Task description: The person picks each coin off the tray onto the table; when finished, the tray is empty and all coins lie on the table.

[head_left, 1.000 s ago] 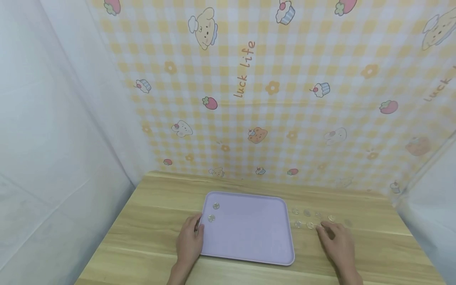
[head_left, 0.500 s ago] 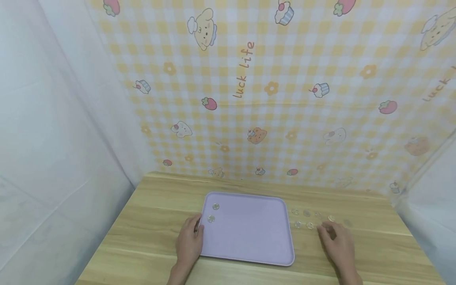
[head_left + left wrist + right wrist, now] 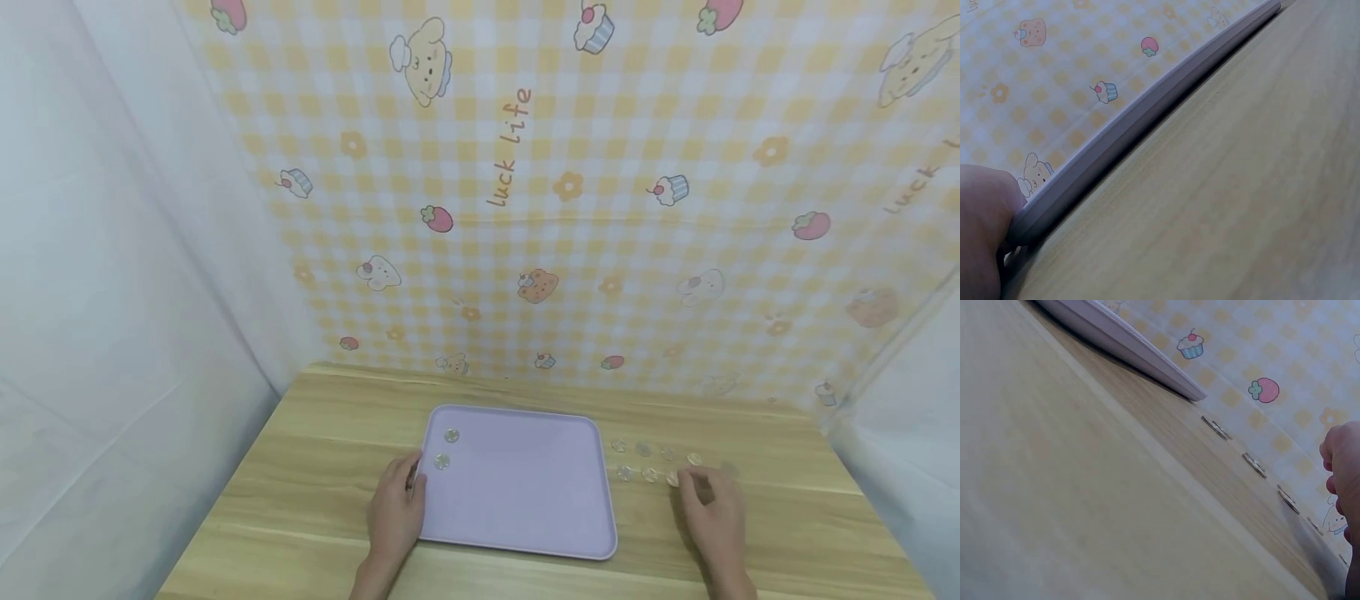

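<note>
My left hand (image 3: 395, 508) grips the left rim of a lilac rectangular tray (image 3: 525, 500), thumb on the edge; the left wrist view shows the thumb (image 3: 988, 206) at the tray's wall (image 3: 1116, 134). Two shiny coin-like discs (image 3: 452, 436) lie in its far left part. Right of the tray, several similar discs (image 3: 643, 448) lie flat on the table in two rough rows. My right hand (image 3: 715, 508) is bent over the right end of the near row, its thumb tip beside a disc (image 3: 672, 478). Whether anything is between its fingertips is hidden.
The wooden table (image 3: 300, 500) carries the tray and discs. A yellow checked cloth (image 3: 480, 250) with cartoon prints hangs behind its far edge. White sheets (image 3: 135, 292) hang at the left and right sides.
My right hand has shifted very slightly, and the disc by its thumb shows more fully. The left hand keeps hold of the tray. The head view has drifted a little.
</note>
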`<state>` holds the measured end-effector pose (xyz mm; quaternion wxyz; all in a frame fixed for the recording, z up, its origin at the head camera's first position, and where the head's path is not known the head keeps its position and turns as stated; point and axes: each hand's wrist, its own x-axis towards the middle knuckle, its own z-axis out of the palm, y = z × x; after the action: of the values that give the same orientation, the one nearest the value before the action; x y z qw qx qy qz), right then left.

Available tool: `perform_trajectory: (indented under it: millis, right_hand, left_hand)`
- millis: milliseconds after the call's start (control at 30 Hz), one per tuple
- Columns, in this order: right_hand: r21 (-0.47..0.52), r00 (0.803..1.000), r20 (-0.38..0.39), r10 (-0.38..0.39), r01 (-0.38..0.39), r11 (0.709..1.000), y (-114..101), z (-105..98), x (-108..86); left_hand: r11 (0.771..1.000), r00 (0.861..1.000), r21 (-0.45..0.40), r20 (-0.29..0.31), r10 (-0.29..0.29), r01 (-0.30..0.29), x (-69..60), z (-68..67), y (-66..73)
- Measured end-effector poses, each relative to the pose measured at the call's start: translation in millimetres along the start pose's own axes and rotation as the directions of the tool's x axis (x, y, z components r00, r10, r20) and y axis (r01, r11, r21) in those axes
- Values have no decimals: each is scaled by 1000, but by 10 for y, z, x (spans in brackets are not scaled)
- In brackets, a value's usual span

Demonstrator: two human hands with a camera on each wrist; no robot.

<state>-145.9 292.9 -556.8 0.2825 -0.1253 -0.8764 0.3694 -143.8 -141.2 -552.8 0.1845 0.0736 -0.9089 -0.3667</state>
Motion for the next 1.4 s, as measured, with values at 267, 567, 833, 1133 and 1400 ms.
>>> perform_trajectory:
  millis: [267, 567, 833, 1133, 1400]
  right_hand:
    - [89, 998, -35, -53, 56, 994, -91, 48, -94]
    - [186, 998, -13, -68, 69, 980, -234, 179, -187]
    - [275, 986, -48, -158, 165, 947, -304, 283, -250]
    - [284, 984, -31, -176, 178, 942, -423, 355, -315]
    - [289, 987, 26, -159, 144, 946, -520, 466, -333]
  left_hand:
    - [1000, 999, -5, 33, -18, 18, -12, -17, -13]
    - [1000, 999, 5, 40, -30, 30, 4, -52, -18]
    - [999, 998, 8, 47, -34, 34, 5, -35, -3]
    - [1000, 999, -6, 51, -19, 19, 1, -27, 14]
    - [1000, 1000, -8, 11, 4, -4, -3, -23, 1]
